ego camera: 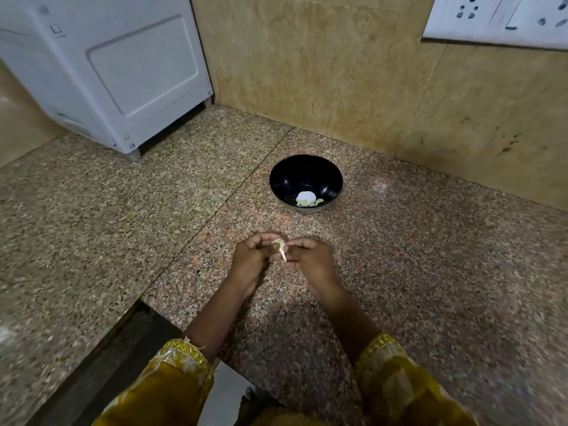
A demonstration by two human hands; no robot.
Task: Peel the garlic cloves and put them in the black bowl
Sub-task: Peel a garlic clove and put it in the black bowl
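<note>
Mustard embroidered sleeves (172, 382) are seen nearest the lens. Just ahead, a garlic clove (279, 247) is pinched between the left hand (250, 259) and the right hand (310, 258), both closed on it; papery skin is seemingly being pulled away. Beyond, the black bowl (305, 167) is set upright, with a few pale peeled pieces lying inside, so some work is judged done. No other cloves are seen on the speckled granite counter (430, 272). A grey appliance (107, 72), tiled wall (322, 72) and socket plate (498, 16) are found behind
</note>
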